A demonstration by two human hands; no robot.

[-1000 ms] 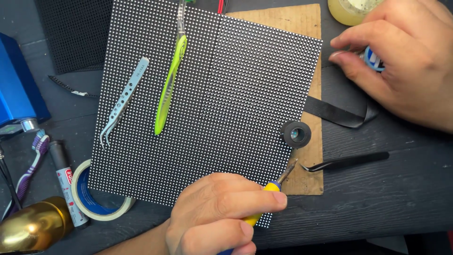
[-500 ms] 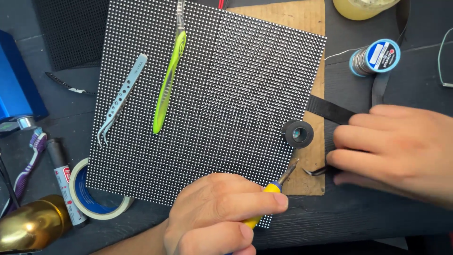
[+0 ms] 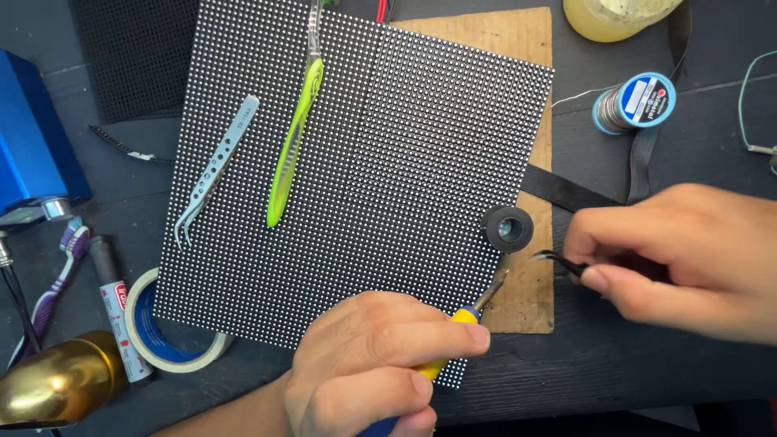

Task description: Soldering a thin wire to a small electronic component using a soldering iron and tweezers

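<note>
Here, looking down through the head camera, I am watching the left hand (image 3: pixel 380 368) gripping a yellow-handled tool (image 3: pixel 453 340), fingers closed tight around the handle, with its metal tip (image 3: pixel 495 287) resting at the right edge of the dotted black panel (image 3: pixel 364 162), just where that edge meets the brown board (image 3: pixel 530 275) beneath. The right hand (image 3: pixel 688 259) is pinching black tweezers (image 3: pixel 558 260), thumb and forefinger clamped on the shank, the curved points facing left and sitting near the tool tip but not touching it. A small black ring (image 3: pixel 507 227) is lying just above both tips, on the panel's edge. In my judgement, doing this well means keeping the left wrist planted on the table so the tip is not sliding across the panel's dots, and bringing the tweezers in low and slowly so the two points are meeting on the same spot rather than crossing. Elsewhere, silver tweezers (image 3: pixel 214 171) and a lime green tool (image 3: pixel 293 146) are lying on the panel, well apart from the hands, and a solder spool (image 3: pixel 635 101) is sitting on the dark table (image 3: pixel 647 380) to the upper right.
</note>
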